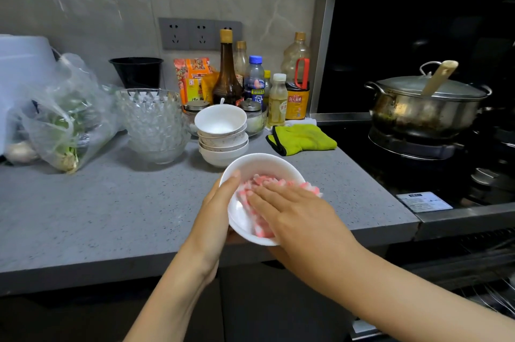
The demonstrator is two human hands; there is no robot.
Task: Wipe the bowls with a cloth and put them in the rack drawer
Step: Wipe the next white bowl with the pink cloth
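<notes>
A plain white bowl (262, 166), round, glossy and unpatterned inside, sits tilted toward the camera just below the centre of the frame, held over the front edge of the grey speckled bench (97, 216). The left hand (216, 210) grips it from the left side, thumb lying over the rim and the fingers hidden beneath. The right hand (295, 213) lies flat with straight fingers, pressing a crumpled pink-and-white cloth (264, 181) against the bowl's inner wall. Just behind, in the centre of the frame, a stack of white bowls (223, 135) stands on the bench, the lower ones showing a faint pattern near their rims. Left of the stack stand nested cut-glass bowls (153, 124).
</notes>
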